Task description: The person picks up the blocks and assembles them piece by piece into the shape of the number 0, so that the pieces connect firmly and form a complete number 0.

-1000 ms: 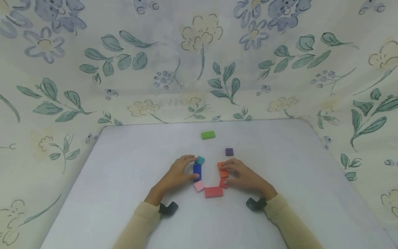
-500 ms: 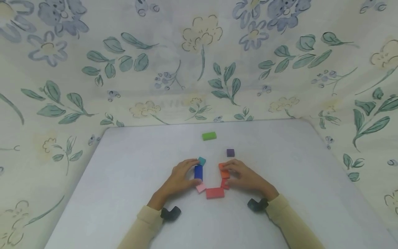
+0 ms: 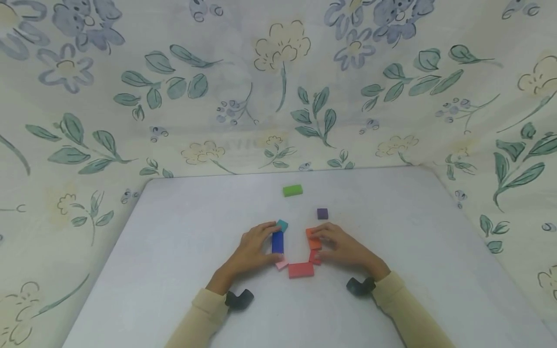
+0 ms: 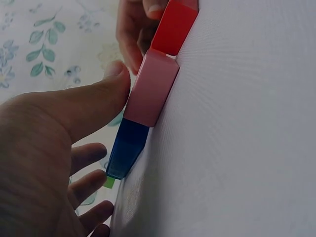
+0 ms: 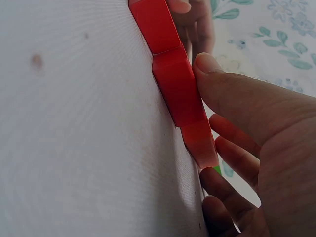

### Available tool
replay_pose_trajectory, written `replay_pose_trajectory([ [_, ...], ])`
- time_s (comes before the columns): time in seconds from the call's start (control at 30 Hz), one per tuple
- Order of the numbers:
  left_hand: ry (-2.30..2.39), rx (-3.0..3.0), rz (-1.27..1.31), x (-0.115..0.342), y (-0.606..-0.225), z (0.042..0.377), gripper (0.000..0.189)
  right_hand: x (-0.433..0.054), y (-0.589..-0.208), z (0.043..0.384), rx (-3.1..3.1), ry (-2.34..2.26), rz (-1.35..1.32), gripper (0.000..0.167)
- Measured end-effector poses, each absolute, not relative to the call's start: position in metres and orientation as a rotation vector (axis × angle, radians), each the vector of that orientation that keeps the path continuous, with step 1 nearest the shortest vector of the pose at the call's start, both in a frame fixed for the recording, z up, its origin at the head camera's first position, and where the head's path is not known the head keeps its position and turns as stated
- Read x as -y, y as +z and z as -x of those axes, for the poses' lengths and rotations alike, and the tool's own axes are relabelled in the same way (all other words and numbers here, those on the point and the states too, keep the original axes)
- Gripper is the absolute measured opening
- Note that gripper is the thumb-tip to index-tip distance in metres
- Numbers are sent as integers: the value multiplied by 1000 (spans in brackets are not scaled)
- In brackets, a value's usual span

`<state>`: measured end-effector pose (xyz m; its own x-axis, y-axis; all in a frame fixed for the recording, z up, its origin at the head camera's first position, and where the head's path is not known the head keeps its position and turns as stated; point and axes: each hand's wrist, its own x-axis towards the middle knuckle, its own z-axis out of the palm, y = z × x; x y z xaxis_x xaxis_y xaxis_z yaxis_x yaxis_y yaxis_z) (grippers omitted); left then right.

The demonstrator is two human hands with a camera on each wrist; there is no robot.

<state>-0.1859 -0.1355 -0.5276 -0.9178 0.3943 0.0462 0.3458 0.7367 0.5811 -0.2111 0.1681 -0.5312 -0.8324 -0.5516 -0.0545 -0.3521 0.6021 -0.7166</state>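
In the head view, colored blocks form a U on the white table. My left hand [image 3: 251,249] lies along its left side, fingers relaxed. Its thumb touches the pink block [image 4: 152,89], and its fingertips reach the teal block [image 3: 282,225]; between these sits the blue block [image 3: 277,242]. On the other side, my right hand [image 3: 341,245] rests its fingertips on the orange block [image 3: 315,243] and its thumb against the small red block [image 5: 178,91]. The longer red block [image 3: 301,270] closes the near end of the U.
A purple cube [image 3: 322,213] lies just beyond the right hand. Farther back is a green block [image 3: 293,190]. A floral cloth [image 3: 278,111] rises behind the table [image 3: 183,208] and along its sides. Dark devices sit at both wrists.
My left thumb has slid from the blue block toward me onto the pink block. The right hand keeps its place on the orange and small red blocks. The head view has shifted slightly.
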Motion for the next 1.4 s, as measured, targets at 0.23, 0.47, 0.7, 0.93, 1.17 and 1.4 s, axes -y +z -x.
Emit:
replay_pose_trajectory([
  [0.23,917,-2851,-632,135,-525,184,78,-168,-530,211,-2568,-1045,760,51],
  [0.47,879,-2866,-630,136,-524,186,77,-165,-527,210,-2561,-1049,723,52],
  [0.7,878,-2856,-618,138,-523,187,78,-164,-526,211,-2555,-1055,717,52],
  [0.93,884,-2857,-622,139,-521,189,77,-163,-523,212,-2549,-1057,723,52],
  [1.17,873,-2848,-620,140,-519,191,78,-162,-523,213,-2549,-1061,720,52],
  [1.4,886,-2840,-634,141,-518,192,78,-162,-524,214,-2542,-1071,701,52],
])
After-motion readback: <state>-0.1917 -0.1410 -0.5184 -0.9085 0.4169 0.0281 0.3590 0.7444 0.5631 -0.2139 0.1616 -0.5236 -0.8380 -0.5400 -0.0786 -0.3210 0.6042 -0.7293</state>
